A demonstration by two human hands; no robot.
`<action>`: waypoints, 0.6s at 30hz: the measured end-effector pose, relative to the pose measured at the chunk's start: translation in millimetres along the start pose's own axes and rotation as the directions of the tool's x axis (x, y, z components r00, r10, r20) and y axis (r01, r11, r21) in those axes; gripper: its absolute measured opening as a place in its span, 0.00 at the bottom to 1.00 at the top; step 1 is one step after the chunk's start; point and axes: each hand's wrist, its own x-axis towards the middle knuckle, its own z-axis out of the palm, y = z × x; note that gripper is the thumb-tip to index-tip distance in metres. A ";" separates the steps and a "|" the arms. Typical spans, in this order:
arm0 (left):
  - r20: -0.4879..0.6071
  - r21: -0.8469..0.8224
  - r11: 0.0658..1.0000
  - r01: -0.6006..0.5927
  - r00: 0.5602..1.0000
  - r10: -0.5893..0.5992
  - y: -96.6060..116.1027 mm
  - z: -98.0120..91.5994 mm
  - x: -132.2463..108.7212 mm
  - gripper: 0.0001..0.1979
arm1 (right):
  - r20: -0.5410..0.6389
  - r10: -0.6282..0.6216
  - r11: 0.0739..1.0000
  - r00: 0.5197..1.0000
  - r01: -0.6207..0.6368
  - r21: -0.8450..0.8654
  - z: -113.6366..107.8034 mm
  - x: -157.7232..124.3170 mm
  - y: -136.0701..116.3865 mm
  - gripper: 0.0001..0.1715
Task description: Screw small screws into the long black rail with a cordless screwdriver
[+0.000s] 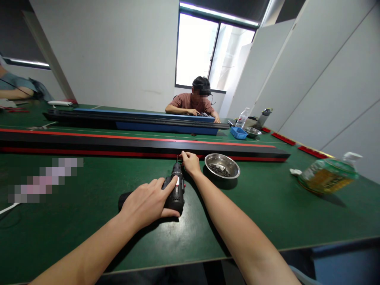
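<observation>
A black cordless drill lies on its side on the green table, its bit pointing away from me at the long black and red bar. My left hand is wrapped round the drill's body and handle. By the tip of the bit, my right hand pinches with thumb and forefinger close to the bar's near red edge. Whatever sits between those fingertips is too small to make out. Just right of that hand stands a steel bowl with many small dark screws in it.
A big bottle with yellow contents stands at the right. Behind the bar lie long dark and blue strips, a blue basket and a second bowl. A person sits across the table.
</observation>
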 end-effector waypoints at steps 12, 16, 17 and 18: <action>-0.007 -0.006 1.000 -0.007 1.000 0.006 -0.7 2.5 1.1 0.51 | 0.004 0.001 1.000 1.000 -0.001 -0.016 1.5 1.4 2.1 0.25; -0.008 -0.019 1.000 0.000 1.000 0.000 -0.5 2.3 0.6 0.51 | 0.007 -0.011 0.999 1.000 0.011 -0.034 -0.6 -1.2 0.5 0.24; -0.008 -0.022 1.000 0.003 1.000 -0.003 -0.5 2.1 0.3 0.51 | 0.004 -0.014 0.999 1.000 0.014 -0.034 -1.4 -2.8 -0.6 0.24; -0.008 -0.025 1.000 0.006 1.000 -0.006 -0.5 1.9 -0.1 0.50 | -0.004 -0.022 0.999 1.000 0.022 -0.029 -2.2 -5.0 -2.3 0.24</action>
